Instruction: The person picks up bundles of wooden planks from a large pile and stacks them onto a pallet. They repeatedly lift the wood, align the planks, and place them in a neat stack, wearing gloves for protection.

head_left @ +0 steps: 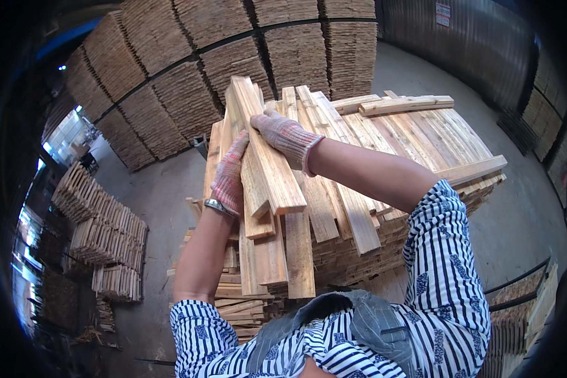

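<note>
A small bundle of pale wooden boards (276,173) lies lengthwise between my hands, tilted over the loose planks. My left hand (229,173), in a pinkish knitted work glove with a watch at the wrist, grips the bundle's left side. From the right, my right hand (286,136), gloved alike, closes on the upper board with its thumb side near the far end. Beneath them, loose planks (359,220) lie unevenly across a big stack of lumber, several ends jutting toward me. The fingertips under the boards are hidden.
Short timbers (406,105) lie crosswise on the stack's far side, another timber (472,170) at its right. Tall bundled lumber (233,57) walls the back. Smaller board piles (110,246) stand on the concrete floor (160,201) at left. Slatted bundles (523,309) sit at lower right.
</note>
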Motion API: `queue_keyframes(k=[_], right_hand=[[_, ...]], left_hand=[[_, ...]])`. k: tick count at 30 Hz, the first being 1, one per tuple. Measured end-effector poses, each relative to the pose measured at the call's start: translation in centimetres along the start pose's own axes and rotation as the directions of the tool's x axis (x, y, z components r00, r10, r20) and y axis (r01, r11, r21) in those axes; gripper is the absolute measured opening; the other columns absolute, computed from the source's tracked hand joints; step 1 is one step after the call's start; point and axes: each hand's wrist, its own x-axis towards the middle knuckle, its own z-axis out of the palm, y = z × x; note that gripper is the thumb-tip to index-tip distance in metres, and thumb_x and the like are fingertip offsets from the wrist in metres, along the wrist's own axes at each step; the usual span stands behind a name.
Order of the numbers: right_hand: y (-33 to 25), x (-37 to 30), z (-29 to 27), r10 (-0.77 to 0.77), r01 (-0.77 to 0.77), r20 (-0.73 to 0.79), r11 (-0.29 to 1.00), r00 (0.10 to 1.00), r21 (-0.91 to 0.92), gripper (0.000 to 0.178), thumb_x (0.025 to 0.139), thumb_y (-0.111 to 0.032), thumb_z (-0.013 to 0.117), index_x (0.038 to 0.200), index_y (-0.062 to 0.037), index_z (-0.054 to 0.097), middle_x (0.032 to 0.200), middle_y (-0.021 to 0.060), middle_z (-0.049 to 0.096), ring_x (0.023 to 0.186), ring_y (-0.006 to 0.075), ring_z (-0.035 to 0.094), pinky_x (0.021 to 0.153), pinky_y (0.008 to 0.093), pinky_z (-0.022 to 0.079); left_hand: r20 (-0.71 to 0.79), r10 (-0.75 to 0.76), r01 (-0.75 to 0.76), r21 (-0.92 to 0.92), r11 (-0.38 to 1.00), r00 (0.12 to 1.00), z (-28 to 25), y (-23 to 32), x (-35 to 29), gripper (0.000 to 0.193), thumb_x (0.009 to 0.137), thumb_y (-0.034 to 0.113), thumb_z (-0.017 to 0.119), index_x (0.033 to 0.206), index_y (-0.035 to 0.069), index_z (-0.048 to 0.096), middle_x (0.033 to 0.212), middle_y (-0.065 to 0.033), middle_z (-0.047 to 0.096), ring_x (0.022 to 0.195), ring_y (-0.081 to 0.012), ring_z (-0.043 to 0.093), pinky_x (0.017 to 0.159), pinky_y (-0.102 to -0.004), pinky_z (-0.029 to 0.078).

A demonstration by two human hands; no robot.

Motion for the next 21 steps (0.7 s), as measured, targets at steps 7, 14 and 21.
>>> queue_keyframes(k=[7, 14, 21], right_hand=[[-7.1, -4.4, -0.4, -0.419, 0.395, 0.362, 0.908, 0.833, 0.142, 0.052, 0.096, -0.046, 0.061, 0.124, -0.0038, 0.051, 0.117, 0.0156, 0.061, 0.105, 0.0204, 0.064, 0.097, 0.0337, 0.056], [-14.2, -5.3, -4.0, -0.707, 0.708, 0.504, 0.665, 0.496, 0.236, 0.069, 0.09, -0.034, 0.071, 0.142, -0.0041, 0.038, 0.125, 0.0145, 0.054, 0.115, 0.0219, 0.056, 0.099, 0.0351, 0.051], [-6.0, -5.1, -6.5, -0.752, 0.769, 0.215, 0.54, 0.624, -0.343, 0.122, 0.073, -0.047, 0.083, 0.159, -0.006, 0.007, 0.139, 0.0237, 0.052, 0.127, 0.0291, 0.054, 0.104, 0.0364, 0.047]], left_hand=[[0.263, 0.492, -0.557, 0.338, 0.759, 0.83, 5.8, 6.6, -2.2, 0.05, 0.099, 0.037, 0.062, 0.135, 0.004, 0.052, 0.124, -0.011, 0.065, 0.106, -0.0191, 0.066, 0.092, -0.0338, 0.056], [0.494, 0.559, -0.653, 0.023, 0.757, 0.666, 10.5, 9.0, 0.1, 0.039, 0.096, 0.02, 0.062, 0.132, 0.006, 0.054, 0.125, -0.011, 0.064, 0.112, -0.0233, 0.063, 0.1, -0.0389, 0.05], [0.44, 0.408, -0.477, 0.054, 0.877, 0.8, 9.1, 6.2, -0.7, 0.058, 0.099, 0.028, 0.059, 0.149, 0.006, 0.039, 0.14, -0.0088, 0.054, 0.127, -0.0218, 0.055, 0.108, -0.0359, 0.045]])
